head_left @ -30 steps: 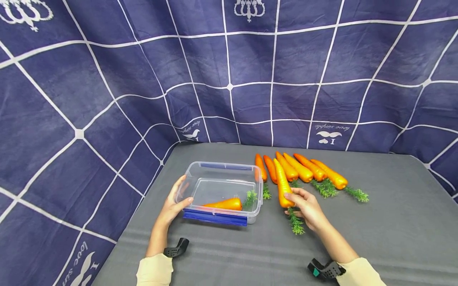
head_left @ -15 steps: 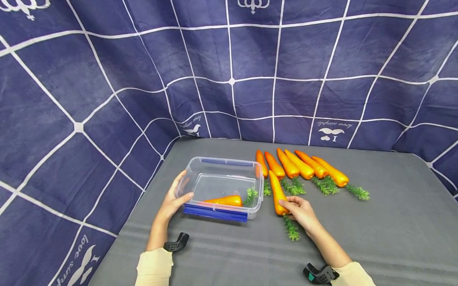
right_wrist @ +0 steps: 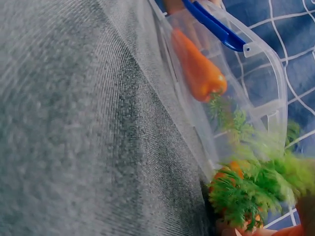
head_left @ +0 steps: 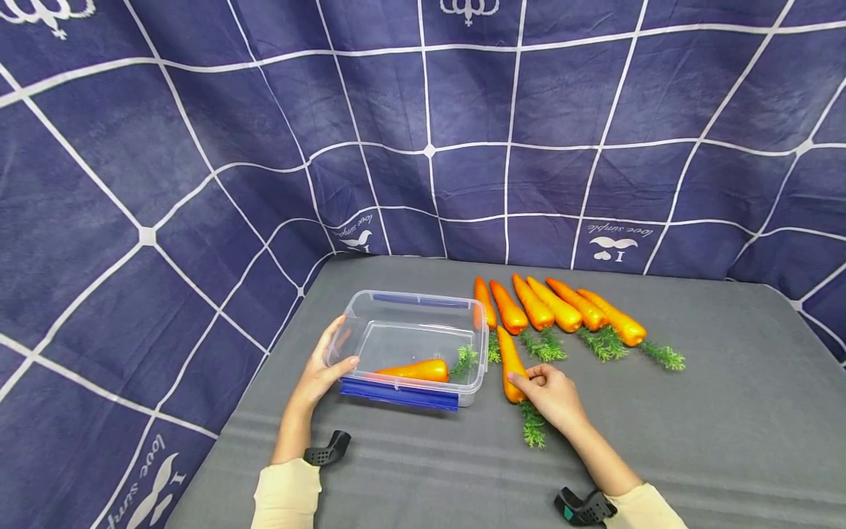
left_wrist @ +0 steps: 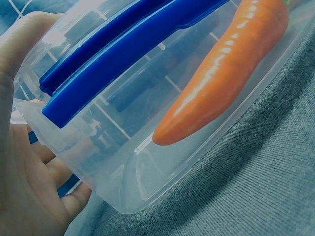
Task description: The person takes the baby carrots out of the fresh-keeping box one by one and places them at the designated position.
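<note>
A clear plastic food container point(head_left: 471, 399) with blue clips sits on the grey table, open at the top. One orange carrot point(head_left: 416, 370) with green leaves lies inside along the front wall. My left hand point(head_left: 320, 373) grips the container's left end, thumb at the rim and fingers around the outside. Just right of the container, my right hand point(head_left: 555, 397) pinches a second carrot point(head_left: 511, 361) near its leafy end, its tip pointing away from me. In the right wrist view, blurred green leaves point(right_wrist: 251, 187) cover much of the held carrot.
Several more carrots point(head_left: 565, 312) lie in a row behind the right hand, tips toward the back, leaves toward me. A blue curtain point(head_left: 463, 184) with white lines hangs behind and left of the grey table point(head_left: 727, 411). Each wrist wears a black camera mount.
My right hand has brought its carrot left and toward me, away from the row and closer to the container. The left hand keeps its grip; the view has shifted slightly.
</note>
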`<state>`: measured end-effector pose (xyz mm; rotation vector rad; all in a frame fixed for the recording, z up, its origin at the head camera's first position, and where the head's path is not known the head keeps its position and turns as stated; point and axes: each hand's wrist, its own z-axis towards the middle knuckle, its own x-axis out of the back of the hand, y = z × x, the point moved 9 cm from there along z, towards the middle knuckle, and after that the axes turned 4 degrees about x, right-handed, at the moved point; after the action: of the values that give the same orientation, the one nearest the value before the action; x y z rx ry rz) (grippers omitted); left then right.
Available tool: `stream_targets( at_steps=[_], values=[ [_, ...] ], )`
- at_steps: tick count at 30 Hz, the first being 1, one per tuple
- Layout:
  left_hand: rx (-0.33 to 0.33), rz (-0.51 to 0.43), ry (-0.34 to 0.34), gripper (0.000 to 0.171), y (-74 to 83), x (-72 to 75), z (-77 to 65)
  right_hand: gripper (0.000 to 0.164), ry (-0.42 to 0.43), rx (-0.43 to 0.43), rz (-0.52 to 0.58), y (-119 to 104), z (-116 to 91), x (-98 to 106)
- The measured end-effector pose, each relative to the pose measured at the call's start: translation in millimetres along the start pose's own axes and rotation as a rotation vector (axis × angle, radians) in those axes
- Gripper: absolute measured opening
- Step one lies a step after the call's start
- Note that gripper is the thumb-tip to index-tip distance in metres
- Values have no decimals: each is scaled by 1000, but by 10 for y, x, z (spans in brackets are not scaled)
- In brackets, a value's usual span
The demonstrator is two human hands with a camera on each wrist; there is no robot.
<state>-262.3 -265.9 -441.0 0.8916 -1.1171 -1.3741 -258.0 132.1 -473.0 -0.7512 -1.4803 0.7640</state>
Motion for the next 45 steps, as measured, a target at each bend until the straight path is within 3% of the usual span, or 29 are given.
stream_targets(
  at_steps=[7, 11, 15, 20, 26, 35, 41, 45],
  values=[
    [-1, -22, -4, 80, -16, 8, -36, 44, -4, 23, -41, -25, -13, 3],
    [5, -9, -5, 80, -24, 8, -28, 43, 57, 54, -51, -91, 15, 107],
    [-2, 12, -7, 80, -11, 14, -5, 40, 135, 135, -41, -266, 93, 234],
    [0, 9, 4, 80, -4, 29, -2, 35, 151, 266, 52, -587, 187, 269],
    [5, -5, -2, 81, 6, 9, 1, 30, 56, 396, 191, -954, 243, 121],
    [4, -2, -3, 80, 20, -7, 17, 23, -82, 497, 259, -1349, 284, -211],
    [18, 8, -2, 81, 8, -12, 19, 23, -198, 531, 202, -1552, 271, -478],
    [6, 0, -8, 81, 7, -8, -16, 25, -323, 569, 108, -1634, 240, -716]
  ],
)
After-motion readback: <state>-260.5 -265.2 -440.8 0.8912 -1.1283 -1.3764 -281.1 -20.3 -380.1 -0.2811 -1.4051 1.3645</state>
